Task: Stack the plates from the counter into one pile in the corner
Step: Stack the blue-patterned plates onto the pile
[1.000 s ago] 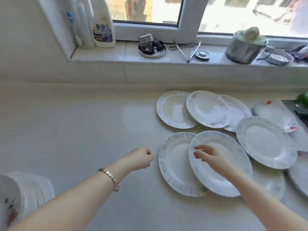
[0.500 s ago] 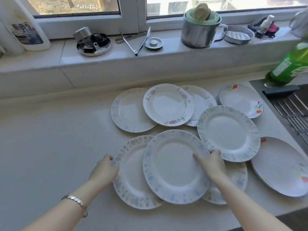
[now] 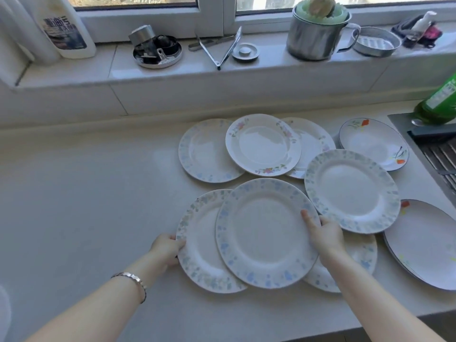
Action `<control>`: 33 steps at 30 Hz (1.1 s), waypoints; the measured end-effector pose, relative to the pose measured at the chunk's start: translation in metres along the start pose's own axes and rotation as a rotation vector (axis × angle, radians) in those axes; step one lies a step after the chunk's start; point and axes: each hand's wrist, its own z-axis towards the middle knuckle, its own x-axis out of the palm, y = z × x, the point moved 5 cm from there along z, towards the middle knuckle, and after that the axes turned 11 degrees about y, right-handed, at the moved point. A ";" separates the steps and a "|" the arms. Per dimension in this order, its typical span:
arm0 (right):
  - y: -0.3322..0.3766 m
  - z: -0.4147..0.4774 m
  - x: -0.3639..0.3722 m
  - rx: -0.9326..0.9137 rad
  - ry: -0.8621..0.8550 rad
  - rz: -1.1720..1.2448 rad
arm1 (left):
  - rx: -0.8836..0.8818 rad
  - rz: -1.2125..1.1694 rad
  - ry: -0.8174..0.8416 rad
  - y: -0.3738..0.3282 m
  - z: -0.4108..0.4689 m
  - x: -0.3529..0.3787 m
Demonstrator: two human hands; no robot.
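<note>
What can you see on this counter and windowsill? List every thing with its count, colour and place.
blue-speckled plates: five, white and blue, overlapping on the counter
pink-flowered plates: two, white, back of the group
orange-flowered plates: two, white, beside the sink
steel mug: one, silver, on the windowsill
tongs: one, silver, windowsill
labelled bottle: one, white, windowsill left
green bottle: one, green, by the sink
left grip: one, bare, holding the front left plate
right grip: one, bare, holding the front centre plate
</note>
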 end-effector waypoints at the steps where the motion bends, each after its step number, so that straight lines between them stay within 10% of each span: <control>1: 0.000 -0.001 0.002 0.006 0.012 0.043 | 0.020 -0.011 -0.001 0.002 -0.003 -0.001; 15: 0.029 -0.039 0.121 0.066 0.473 0.447 | 0.332 -0.135 -0.400 0.032 -0.086 -0.144; 33: 0.093 -0.216 0.436 0.108 0.855 0.290 | 0.282 -0.683 -0.801 0.242 -0.214 -0.430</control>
